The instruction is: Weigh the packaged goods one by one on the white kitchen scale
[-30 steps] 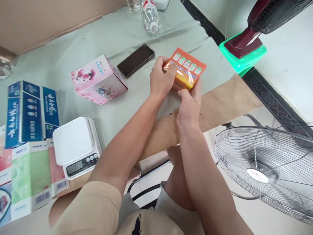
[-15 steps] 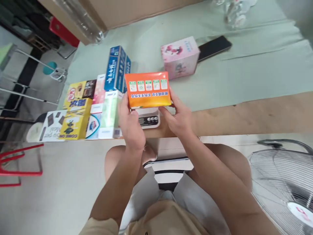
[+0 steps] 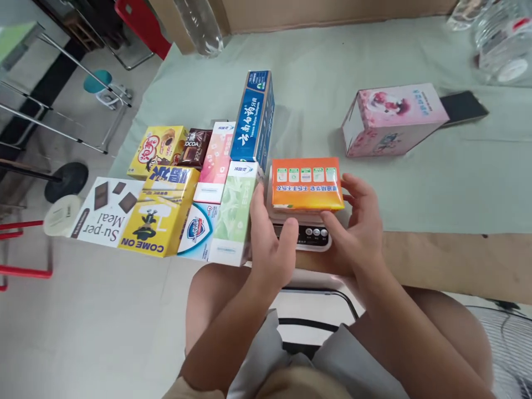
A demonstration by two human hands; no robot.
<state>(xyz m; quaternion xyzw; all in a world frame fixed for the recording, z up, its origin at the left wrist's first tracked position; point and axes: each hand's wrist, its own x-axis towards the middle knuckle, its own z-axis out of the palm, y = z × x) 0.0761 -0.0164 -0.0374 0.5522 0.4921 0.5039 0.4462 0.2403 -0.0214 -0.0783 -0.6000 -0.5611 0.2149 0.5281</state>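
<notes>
An orange pack of soap (image 3: 307,183) rests on a small white digital scale (image 3: 328,244), covering most of its top. The scale's black button strip shows in front of the pack. To the left of the pack, my left hand (image 3: 272,249) is open, thumb raised and apart from it. My right hand (image 3: 357,227) stays at the pack's right front corner, fingers spread and thumb near the lower edge; whether it still touches I cannot tell. Close to my left fingers stands a green-and-white box (image 3: 235,213).
Left on the table are a blue toothpaste box (image 3: 251,119), a pink box (image 3: 216,160), yellow boxes (image 3: 160,208), a white Su-per Meal box (image 3: 106,210) and a brown cocoa pack (image 3: 194,148). A pink floral box (image 3: 394,119) and clear bottles (image 3: 505,44) stand right.
The soap pack has come down from my two hands onto the scale. My left hand has let go and moved off its side; my right fingers have loosened. The view has shifted left.
</notes>
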